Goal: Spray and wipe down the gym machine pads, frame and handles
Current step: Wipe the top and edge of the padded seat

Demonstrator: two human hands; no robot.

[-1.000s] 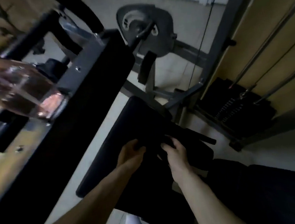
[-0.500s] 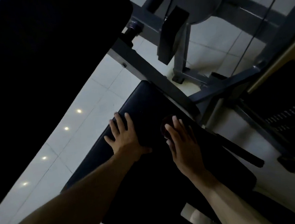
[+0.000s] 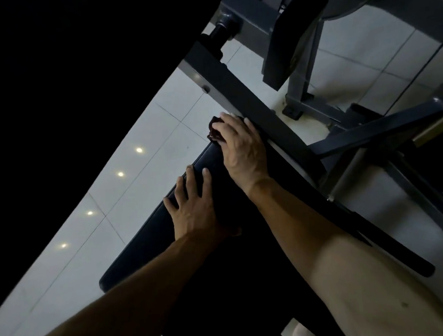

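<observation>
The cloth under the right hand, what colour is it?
Dark maroon. The cloth shows best in the head view, peeking out beneath the right hand.

Both bare forearms reached from the near edge toward the far side. The left hand [image 3: 192, 212] lay palm down, fingers straight and spread. The right hand [image 3: 241, 147], farther out and just to its right, curled its fingers over a dark cloth [image 3: 214, 131].

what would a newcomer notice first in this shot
Two bare forearms reach in from below: the right hand holds a dark cloth against the far end of the black pad, beside the grey frame bar. The left hand lies flat on the pad, fingers spread.
</observation>
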